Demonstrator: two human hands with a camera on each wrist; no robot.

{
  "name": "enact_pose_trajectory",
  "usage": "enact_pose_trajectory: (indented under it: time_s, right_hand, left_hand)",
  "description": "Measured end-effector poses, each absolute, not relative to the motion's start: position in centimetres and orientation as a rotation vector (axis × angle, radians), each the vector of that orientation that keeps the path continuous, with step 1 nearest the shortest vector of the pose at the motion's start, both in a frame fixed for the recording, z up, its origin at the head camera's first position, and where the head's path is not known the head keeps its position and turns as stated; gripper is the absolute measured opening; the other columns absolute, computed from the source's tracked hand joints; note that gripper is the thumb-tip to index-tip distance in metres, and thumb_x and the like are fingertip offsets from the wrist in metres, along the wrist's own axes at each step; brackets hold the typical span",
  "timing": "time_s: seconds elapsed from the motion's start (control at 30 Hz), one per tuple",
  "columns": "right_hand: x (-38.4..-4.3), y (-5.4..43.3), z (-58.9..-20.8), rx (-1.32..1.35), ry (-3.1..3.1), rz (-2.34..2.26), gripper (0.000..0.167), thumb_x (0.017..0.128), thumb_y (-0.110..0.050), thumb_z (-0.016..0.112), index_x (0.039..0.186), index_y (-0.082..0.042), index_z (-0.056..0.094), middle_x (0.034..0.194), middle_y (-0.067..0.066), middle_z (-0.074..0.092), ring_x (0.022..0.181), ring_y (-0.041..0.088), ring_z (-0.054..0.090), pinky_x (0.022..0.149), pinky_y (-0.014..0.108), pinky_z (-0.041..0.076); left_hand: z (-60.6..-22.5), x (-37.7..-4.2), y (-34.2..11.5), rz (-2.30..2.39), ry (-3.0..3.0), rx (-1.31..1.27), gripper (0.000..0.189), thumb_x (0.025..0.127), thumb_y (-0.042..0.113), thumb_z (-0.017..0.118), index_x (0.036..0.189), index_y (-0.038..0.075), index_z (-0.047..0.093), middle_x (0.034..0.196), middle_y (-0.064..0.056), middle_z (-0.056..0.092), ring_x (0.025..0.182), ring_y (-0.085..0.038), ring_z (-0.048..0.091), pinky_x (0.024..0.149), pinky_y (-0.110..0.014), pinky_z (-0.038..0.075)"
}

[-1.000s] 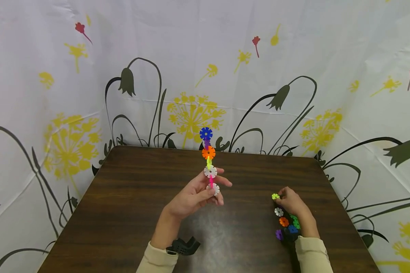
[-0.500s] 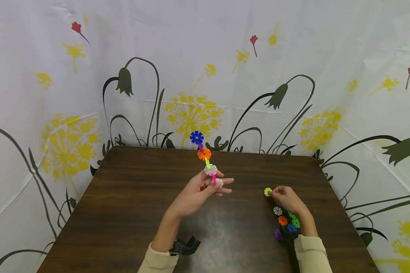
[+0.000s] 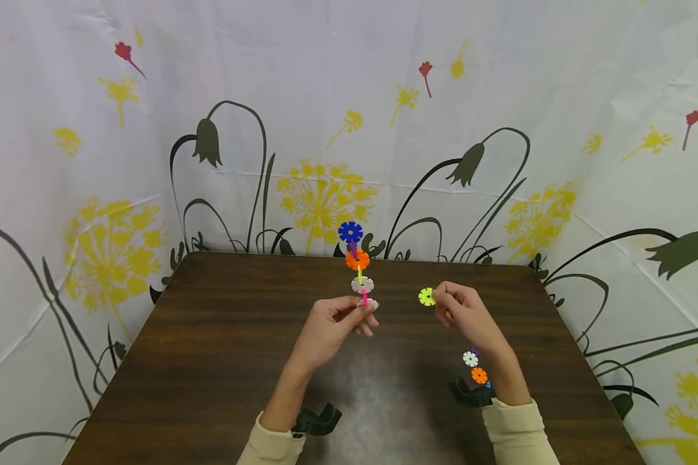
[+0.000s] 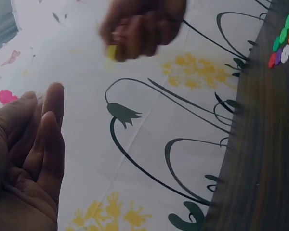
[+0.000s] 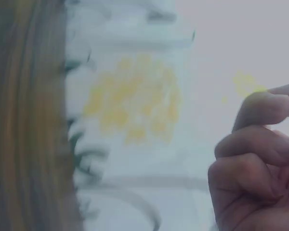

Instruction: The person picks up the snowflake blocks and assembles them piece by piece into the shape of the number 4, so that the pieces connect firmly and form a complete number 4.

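My left hand (image 3: 321,332) pinches the bottom of an upright chain of notched plastic discs (image 3: 357,260). From the top run blue, purple, orange, yellow, white, pink and white; the thumb covers part of the lowest one. To its right, my right hand (image 3: 470,315) pinches a loose yellow notched disc (image 3: 426,296) by its edge, above the table and apart from the chain. In the left wrist view the same yellow disc (image 4: 111,52) is blurred. Curled fingers of my right hand (image 5: 253,166) fill the right side of the right wrist view.
Several loose notched discs (image 4: 285,41) lie on the dark wooden table (image 3: 238,361), partly hidden by the right forearm in the head view. Black wrist mounts (image 3: 318,420) sit on both wrists. A flower-printed cloth (image 3: 326,97) hangs behind the table.
My right hand has lifted the yellow disc off the loose-disc area and brought it up and left toward the chain. The chain tipped left, then came back upright.
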State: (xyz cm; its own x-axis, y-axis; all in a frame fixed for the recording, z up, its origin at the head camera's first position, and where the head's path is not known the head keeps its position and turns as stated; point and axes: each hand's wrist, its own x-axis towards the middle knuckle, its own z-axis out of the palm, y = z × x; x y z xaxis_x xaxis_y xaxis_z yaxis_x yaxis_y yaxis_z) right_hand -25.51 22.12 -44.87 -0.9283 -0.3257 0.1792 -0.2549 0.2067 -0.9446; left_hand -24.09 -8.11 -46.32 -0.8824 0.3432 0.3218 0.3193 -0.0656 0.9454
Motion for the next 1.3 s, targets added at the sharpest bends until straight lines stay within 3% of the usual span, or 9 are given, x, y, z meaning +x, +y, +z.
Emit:
enact_pose_trajectory:
  time_s: [0.13,0.3,0.47,0.63,0.7,0.9,1.13,1.3]
  right_hand:
    - [-24.5,18.7,-42.3,-0.707,2.376,-1.850,0.031,0.115,-0.017,0.052,0.091,0.004,0.056,0.061,0.005,0.038,0.052,0.027,0.034,0.046,0.034,0.031]
    - [-24.0,15.9,-40.7,-0.780,2.402,-1.783,0.028,0.114,-0.019,0.054,0.091,-0.005,0.060,0.061,0.004,0.041,0.052,0.025,0.039,0.048,0.032,0.034]
    - [-24.3,14.5,-40.3,-0.771,2.472,-1.699,0.027,0.114,-0.021,0.055,0.090,-0.009,0.061,0.062,0.005,0.046,0.054,0.035,0.044,0.049,0.030,0.039]
    - [-24.2,14.0,-40.2,-0.736,2.502,-1.680,0.027,0.114,-0.023,0.056,0.091,-0.010,0.063,0.063,0.006,0.048,0.052,0.026,0.045,0.049,0.029,0.039]
    - [-24.1,13.8,-40.1,-0.732,2.507,-1.672,0.026,0.113,-0.023,0.056,0.091,-0.011,0.063,0.063,0.007,0.048,0.052,0.023,0.045,0.049,0.029,0.038]
    - [-23.9,13.0,-39.6,-0.683,2.545,-1.591,0.028,0.113,-0.026,0.057,0.089,-0.012,0.063,0.064,0.006,0.048,0.052,0.021,0.043,0.050,0.029,0.039]
    - [-23.5,11.5,-38.4,-0.695,2.750,-1.427,0.024,0.107,-0.018,0.056,0.085,-0.018,0.065,0.067,0.001,0.048,0.053,0.017,0.043,0.051,0.028,0.037]
    - [-23.2,10.2,-38.3,-0.742,2.872,-1.354,0.022,0.104,-0.012,0.057,0.083,-0.015,0.064,0.063,-0.004,0.046,0.051,0.013,0.041,0.051,0.026,0.035]
  left_hand:
    - [-46.3,-24.1,-7.9,2.167,2.127,0.758,0.022,0.108,0.017,0.066,0.118,0.001,0.077,0.098,-0.021,0.079,0.088,-0.026,0.081,0.086,-0.042,0.066]
    - [-46.2,-24.1,-7.9,2.175,2.135,0.744,0.022,0.108,0.015,0.066,0.117,-0.002,0.076,0.099,-0.021,0.079,0.093,-0.045,0.079,0.089,-0.042,0.065]
    - [-46.2,-24.1,-8.3,2.158,2.105,0.790,0.024,0.107,0.014,0.067,0.119,-0.006,0.075,0.101,-0.029,0.078,0.095,-0.048,0.078,0.090,-0.050,0.064]
    - [-46.3,-24.1,-8.5,2.159,2.098,0.827,0.023,0.106,0.010,0.067,0.121,-0.006,0.075,0.101,-0.029,0.078,0.096,-0.051,0.077,0.089,-0.055,0.062]
    - [-46.2,-24.1,-8.6,2.163,2.105,0.827,0.021,0.106,0.009,0.067,0.119,-0.006,0.075,0.099,-0.025,0.080,0.095,-0.049,0.078,0.088,-0.053,0.063]
    - [-46.1,-24.0,-8.7,2.126,2.185,0.848,0.019,0.105,0.007,0.068,0.117,-0.006,0.076,0.096,-0.017,0.081,0.090,-0.030,0.081,0.085,-0.036,0.066]
    - [-46.1,-23.9,-9.1,2.106,2.302,0.909,0.020,0.103,0.005,0.070,0.118,-0.006,0.078,0.098,-0.018,0.083,0.094,-0.038,0.081,0.085,-0.040,0.066]
    - [-46.0,-24.0,-9.7,2.105,2.409,0.986,0.019,0.101,0.005,0.072,0.116,-0.004,0.080,0.101,-0.016,0.083,0.093,-0.035,0.082,0.083,-0.040,0.066]
